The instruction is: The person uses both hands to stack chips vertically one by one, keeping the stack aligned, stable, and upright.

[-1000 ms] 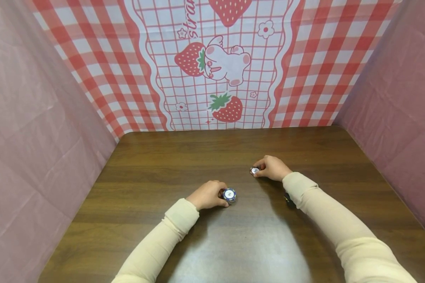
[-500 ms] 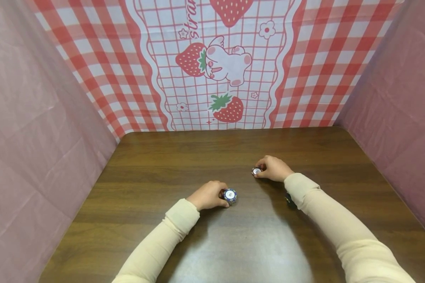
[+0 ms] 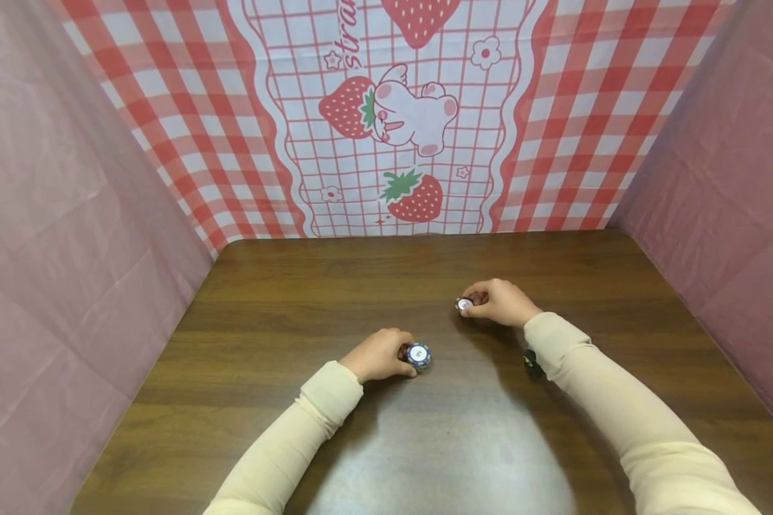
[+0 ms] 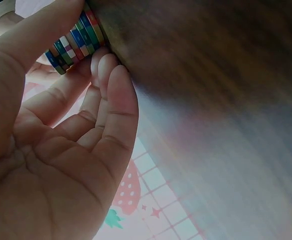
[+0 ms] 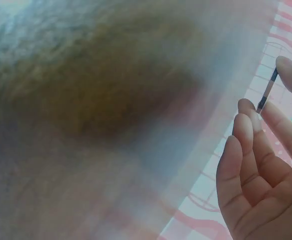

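In the head view my left hand [image 3: 376, 355] curls its thumb and fingers round a stack of poker chips [image 3: 419, 355] near the middle of the table. The top chip is blue with a white centre; the left wrist view shows the edges of several chips [image 4: 75, 42] in blue, green, white and red. Farther back and to the right, my right hand [image 3: 501, 303] pinches a single dark-edged poker chip [image 3: 464, 305] with a white centre. That thin chip [image 5: 268, 90] appears edge-on between thumb and fingers in the right wrist view, held up off the table.
The brown wooden table [image 3: 335, 286] runs back to a red checked cloth [image 3: 554, 143] with strawberries. Pink cloths [image 3: 71, 236] hang at both sides. A small black object [image 3: 532, 363] shows just below the right cuff.
My right hand has risen slightly and tilted, bringing the single chip up and a little left. The left hand and the stack stay where they were.
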`<state>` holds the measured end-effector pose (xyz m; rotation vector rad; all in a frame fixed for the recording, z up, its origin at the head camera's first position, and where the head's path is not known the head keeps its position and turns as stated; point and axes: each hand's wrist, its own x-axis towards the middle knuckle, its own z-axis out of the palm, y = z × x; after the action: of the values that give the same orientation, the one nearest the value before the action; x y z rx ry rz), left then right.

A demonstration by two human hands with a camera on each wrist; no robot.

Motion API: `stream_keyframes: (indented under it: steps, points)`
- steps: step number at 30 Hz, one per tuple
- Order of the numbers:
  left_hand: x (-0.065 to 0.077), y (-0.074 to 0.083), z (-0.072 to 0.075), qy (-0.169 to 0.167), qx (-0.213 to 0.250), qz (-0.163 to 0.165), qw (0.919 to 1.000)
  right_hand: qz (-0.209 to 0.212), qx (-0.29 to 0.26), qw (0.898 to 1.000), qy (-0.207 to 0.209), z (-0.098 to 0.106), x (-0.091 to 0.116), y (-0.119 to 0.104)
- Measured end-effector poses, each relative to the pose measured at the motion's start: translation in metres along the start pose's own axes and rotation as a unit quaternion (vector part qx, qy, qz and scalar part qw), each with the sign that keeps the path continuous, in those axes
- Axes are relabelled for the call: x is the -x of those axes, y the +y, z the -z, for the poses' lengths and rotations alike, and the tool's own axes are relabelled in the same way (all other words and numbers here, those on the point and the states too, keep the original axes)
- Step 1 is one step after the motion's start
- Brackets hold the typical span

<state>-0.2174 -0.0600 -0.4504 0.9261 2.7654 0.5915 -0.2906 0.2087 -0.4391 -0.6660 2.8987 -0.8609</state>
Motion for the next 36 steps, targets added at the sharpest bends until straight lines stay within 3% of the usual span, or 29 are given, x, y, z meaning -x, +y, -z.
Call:
stream_keyframes:
  steps: [7, 22, 36]
  points:
    - [0.001, 0.0, 0.0, 0.003, -0.006, -0.002, 1.0, 0.007, -0.026, 1.0, 0.014, 0.006, 0.002, -0.009]
    - [0.0, -0.001, 0.0, 0.005, -0.004, -0.006, 1.0, 0.069, -0.054, 0.993, 0.08, 0.004, 0.005, -0.023]
    - [0.0, -0.001, 0.001, 0.001, -0.002, -0.006, 1.0, 0.119, -0.084, 0.987, 0.073, -0.009, 0.007, -0.043]
